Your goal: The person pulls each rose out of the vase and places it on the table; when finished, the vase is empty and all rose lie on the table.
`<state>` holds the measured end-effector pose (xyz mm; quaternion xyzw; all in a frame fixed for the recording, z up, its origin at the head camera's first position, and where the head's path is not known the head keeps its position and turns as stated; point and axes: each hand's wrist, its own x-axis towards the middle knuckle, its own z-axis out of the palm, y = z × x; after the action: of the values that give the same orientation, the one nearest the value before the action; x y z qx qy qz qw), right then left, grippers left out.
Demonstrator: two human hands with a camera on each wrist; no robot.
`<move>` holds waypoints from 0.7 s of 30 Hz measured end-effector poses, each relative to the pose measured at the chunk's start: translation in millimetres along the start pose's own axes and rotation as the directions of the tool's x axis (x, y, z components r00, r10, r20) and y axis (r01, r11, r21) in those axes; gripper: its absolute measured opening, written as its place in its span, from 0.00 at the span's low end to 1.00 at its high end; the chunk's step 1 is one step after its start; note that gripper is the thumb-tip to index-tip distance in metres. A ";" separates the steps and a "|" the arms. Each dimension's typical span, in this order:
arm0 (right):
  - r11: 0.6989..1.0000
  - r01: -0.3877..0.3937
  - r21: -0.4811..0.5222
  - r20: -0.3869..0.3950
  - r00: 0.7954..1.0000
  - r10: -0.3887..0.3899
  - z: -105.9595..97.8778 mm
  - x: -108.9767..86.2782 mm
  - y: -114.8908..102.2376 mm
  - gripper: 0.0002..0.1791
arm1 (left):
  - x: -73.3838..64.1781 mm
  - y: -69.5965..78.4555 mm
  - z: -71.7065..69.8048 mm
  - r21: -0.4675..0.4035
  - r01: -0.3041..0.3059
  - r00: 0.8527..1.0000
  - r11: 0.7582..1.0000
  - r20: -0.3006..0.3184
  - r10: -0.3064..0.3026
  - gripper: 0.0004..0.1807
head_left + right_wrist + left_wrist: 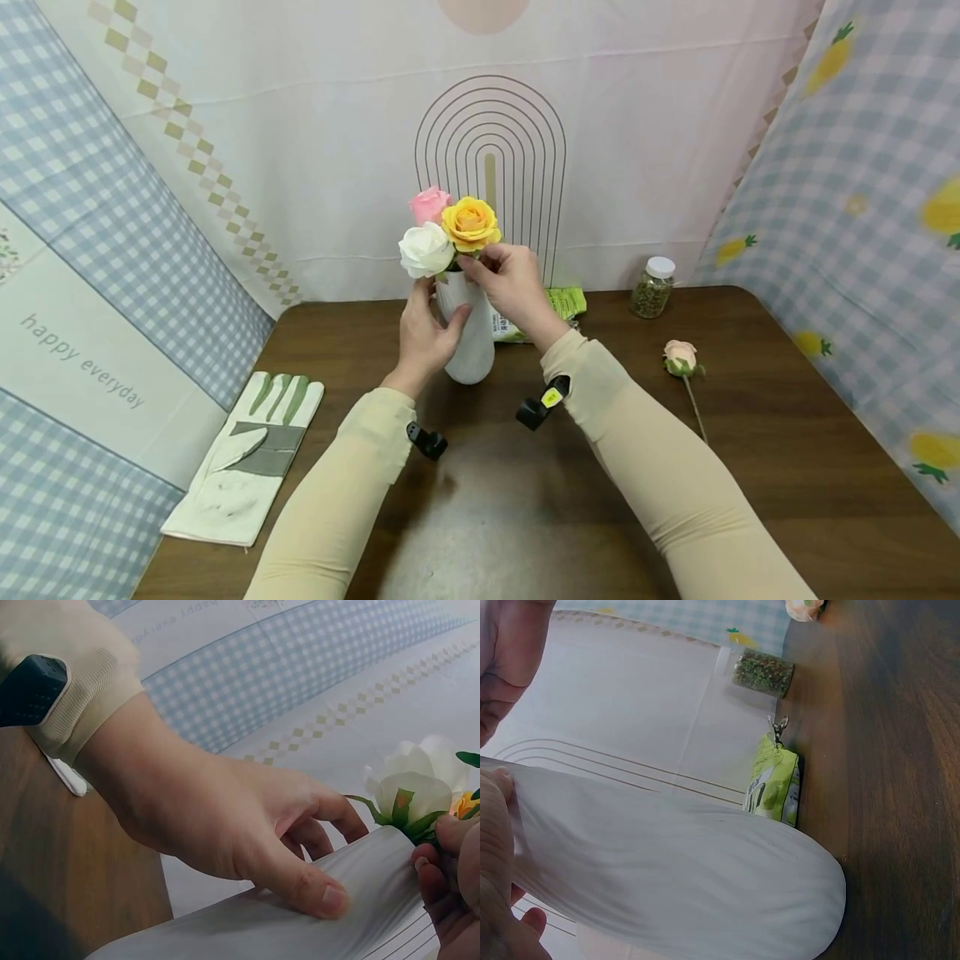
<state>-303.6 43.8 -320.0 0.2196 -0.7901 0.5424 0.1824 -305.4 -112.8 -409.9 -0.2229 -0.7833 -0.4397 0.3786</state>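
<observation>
Both hands at the white vase, yellow rose pinched at the rim

White vase (pixel 472 346) was base down at the surface (pixel 555 525); whether it bore full weight there could not be told. Left hand (pixel 429 329) curled round the vase's upper part, thumb on the near side, fingers passing behind. Right hand (pixel 513 279) above the vase's rim, thumb and fingertips closed in a pinch just under the bloom of the yellow rose (pixel 471 223); the stem end was hidden.

At the vase's mouth, clustered beside the yellow bloom: white rose (pixel 425 250), with pink rose (pixel 430 205) behind it.

Right of the vase and a little behind, a green packet (pixel 567 302), partly covered by the right hand. Farther right, a jar (pixel 651 293) with white lid, dried green bits inside. Well right of the vase, a pale pink rose (pixel 681 357) lay on the surface, lower stem concealed by the right sleeve (pixel 652 467). Well left of the vase and nearer the person, a white-and-grey glove (pixel 247 458) lay flat, its fingers pointing away.
</observation>
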 end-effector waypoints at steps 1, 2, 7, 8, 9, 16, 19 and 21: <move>1.000 0.000 0.004 0.002 1.000 0.000 0.0 0.1 -0.2 0.12 | 0.0 -0.3 0.1 0.001 0.000 1.000 1.000 0.000 0.000 0.34; 1.000 0.001 0.013 0.004 1.000 -0.001 0.2 0.2 -0.1 0.12 | 0.0 -0.3 0.2 0.000 0.002 1.000 1.000 0.000 -0.002 0.34; 0.997 -0.012 0.083 0.033 0.999 0.009 1.2 1.3 1.3 0.11 | 0.3 -0.2 0.4 -0.007 0.012 1.000 1.000 0.000 -0.012 0.35; 0.995 -0.026 0.099 0.037 0.999 0.023 1.2 1.1 1.3 0.12 | 0.1 -0.1 0.3 -0.010 0.011 1.000 1.000 -0.001 -0.011 0.35; 0.993 -0.039 0.109 0.039 0.999 0.035 1.0 0.9 1.4 0.15 | 0.1 0.2 0.2 -0.012 0.009 1.000 1.000 -0.002 -0.009 0.35; 0.994 -0.080 0.080 -0.008 0.997 0.081 -0.5 0.5 2.1 0.28 | -0.4 0.5 -0.7 -0.027 -0.012 1.000 1.000 -0.021 0.012 0.35; 0.993 -0.069 0.095 -0.042 0.996 0.073 -0.3 1.0 2.9 0.25 | -0.4 0.6 -1.0 -0.026 -0.014 1.000 1.000 -0.021 0.014 0.35; 0.996 -0.063 0.071 -0.076 0.995 0.068 0.0 0.7 3.1 0.22 | -0.7 0.1 -1.0 -0.020 -0.010 1.000 1.000 -0.015 0.010 0.35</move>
<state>-305.9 44.7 -321.9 0.1784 -0.7701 0.5830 0.1876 -304.5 -113.7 -410.1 -0.2275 -0.7749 -0.4474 0.3842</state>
